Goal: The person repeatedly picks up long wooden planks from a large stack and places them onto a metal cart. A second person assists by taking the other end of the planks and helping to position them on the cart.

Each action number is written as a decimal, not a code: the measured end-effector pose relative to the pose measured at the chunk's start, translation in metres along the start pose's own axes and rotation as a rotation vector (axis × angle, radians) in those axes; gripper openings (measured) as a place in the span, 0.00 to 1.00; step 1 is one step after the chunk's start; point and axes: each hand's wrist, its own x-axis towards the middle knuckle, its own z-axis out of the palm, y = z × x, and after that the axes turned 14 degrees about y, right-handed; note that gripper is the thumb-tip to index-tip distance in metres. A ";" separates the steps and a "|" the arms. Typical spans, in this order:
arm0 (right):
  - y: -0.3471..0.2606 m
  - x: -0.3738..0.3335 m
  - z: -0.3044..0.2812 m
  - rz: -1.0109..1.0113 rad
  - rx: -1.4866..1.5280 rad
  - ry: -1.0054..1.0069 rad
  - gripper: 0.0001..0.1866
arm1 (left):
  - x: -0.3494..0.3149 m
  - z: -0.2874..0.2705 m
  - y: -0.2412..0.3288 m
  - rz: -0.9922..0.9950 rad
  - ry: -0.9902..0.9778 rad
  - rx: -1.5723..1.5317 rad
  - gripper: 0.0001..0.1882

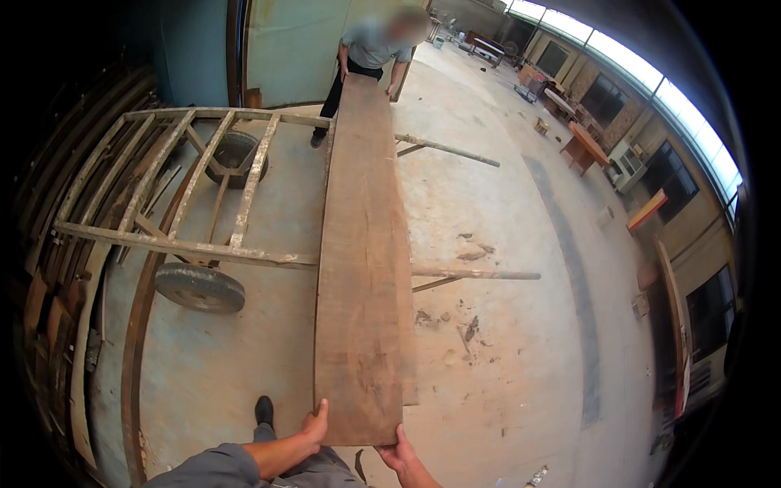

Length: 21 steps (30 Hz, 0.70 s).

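A long, wide wooden plank point(358, 244) stretches away from me across a wheeled frame cart point(203, 248). My left hand point(315, 424) grips its near left edge, thumb on top. At the near right corner my right hand point(399, 452) holds it, fingers partly hidden underneath. A co-worker point(376, 45) in a grey shirt has both hands on the far end. Along the plank's right side shows the edge of what looks like a second board point(409, 382), mostly covered.
Two tyres point(200, 287) sit by the cart, and its two handles point(480, 275) stick out to the right. Stacked timber point(57, 325) lines the left. Wood scraps point(472, 329) litter the floor at right. A brown table point(584, 146) stands farther off.
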 end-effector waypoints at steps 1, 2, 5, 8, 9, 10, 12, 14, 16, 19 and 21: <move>-0.008 0.000 -0.003 -0.005 -0.013 0.001 0.35 | -0.001 0.009 -0.001 0.018 0.015 0.032 0.52; -0.012 0.001 -0.005 -0.002 -0.017 0.011 0.35 | -0.001 0.014 -0.001 -0.004 0.003 0.032 0.53; -0.024 0.001 -0.005 0.000 -0.028 0.039 0.35 | -0.034 0.012 0.033 -0.048 -0.020 0.049 0.55; -0.028 0.002 -0.007 -0.005 -0.035 0.039 0.35 | -0.050 0.017 0.047 -0.065 -0.020 0.083 0.55; -0.035 0.002 -0.010 -0.014 -0.034 0.037 0.35 | -0.048 0.024 0.046 -0.082 -0.044 0.087 0.55; -0.041 0.002 -0.013 -0.023 -0.034 0.035 0.35 | -0.043 0.031 0.044 -0.100 -0.068 0.091 0.55; -0.052 0.005 -0.021 -0.024 -0.044 0.060 0.35 | -0.023 0.053 0.025 -0.094 -0.077 0.099 0.59; -0.064 0.013 -0.030 -0.029 -0.043 0.054 0.35 | -0.020 0.067 0.020 -0.092 -0.128 0.083 0.61; -0.073 0.017 -0.045 -0.024 -0.029 0.023 0.35 | -0.031 0.074 0.028 -0.062 -0.107 0.081 0.61; -0.075 0.017 -0.042 -0.045 -0.094 0.085 0.35 | -0.028 0.082 0.021 -0.039 -0.082 0.052 0.60; -0.073 0.017 -0.042 -0.045 -0.079 0.089 0.35 | -0.025 0.081 0.014 -0.039 -0.089 0.039 0.59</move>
